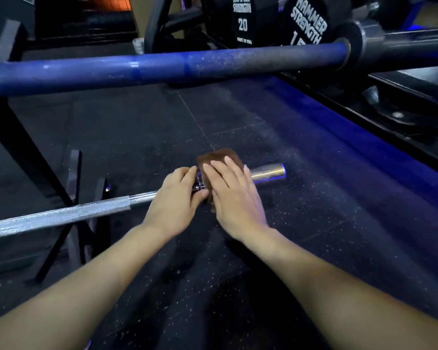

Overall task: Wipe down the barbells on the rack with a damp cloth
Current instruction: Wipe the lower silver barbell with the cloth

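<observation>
A chrome barbell (61, 215) lies low across the view, its knurled shaft running left and its smooth sleeve end (268, 171) pointing right. A brown cloth (218, 157) is draped over the bar near the collar. My right hand (234, 198) lies flat on the cloth with fingers straight, pressing it onto the bar. My left hand (175, 198) grips the bar just left of the cloth, fingers curled round it. A second barbell (137, 69), blue-lit, crosses higher up on the rack.
The black rack frame (68, 198) stands at the left under the bars. Hammer Strength weight plates (243, 21) stand at the back. A low black frame rail (390, 122) runs along the right. Speckled rubber floor (238, 261) lies below.
</observation>
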